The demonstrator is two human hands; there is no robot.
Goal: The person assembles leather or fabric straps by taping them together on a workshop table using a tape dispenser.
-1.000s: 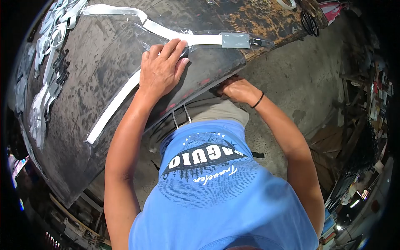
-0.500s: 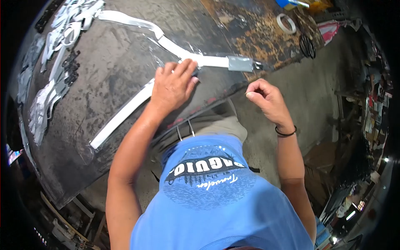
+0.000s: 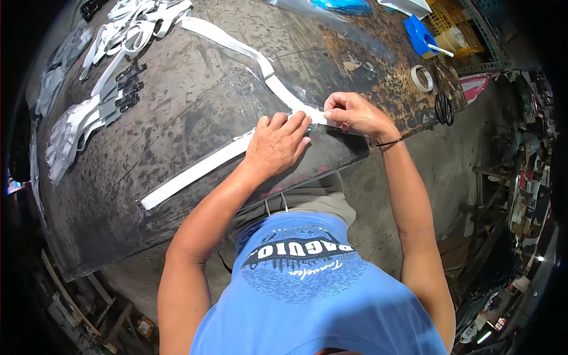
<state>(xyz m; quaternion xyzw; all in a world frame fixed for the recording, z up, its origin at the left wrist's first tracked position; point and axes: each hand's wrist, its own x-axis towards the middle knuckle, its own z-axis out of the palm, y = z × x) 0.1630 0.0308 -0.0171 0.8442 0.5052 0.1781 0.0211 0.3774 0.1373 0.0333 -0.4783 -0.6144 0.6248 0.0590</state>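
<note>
A long white strap (image 3: 228,40) lies bent across the worktable, and a straight white length (image 3: 198,171) in a clear plastic sleeve runs toward the lower left. My left hand (image 3: 277,142) rests flat over the place where they meet, its fingers pressing down on the strap and sleeve. Just to its right, my right hand (image 3: 360,115) pinches the strap with thumb and forefinger. That hand mostly hides the strap's grey end piece.
More white straps (image 3: 139,26) are heaped at the upper left, beside black buckles (image 3: 127,89) and clear-bagged straps (image 3: 68,139). A tape roll (image 3: 422,78), black scissors (image 3: 444,109) and a blue tape dispenser (image 3: 419,35) stand toward the right edge of the worktable (image 3: 195,94).
My right hand has moved up and left from beyond the table edge onto the strap near its grey end. My left hand stays on the strap. The view has shifted.
</note>
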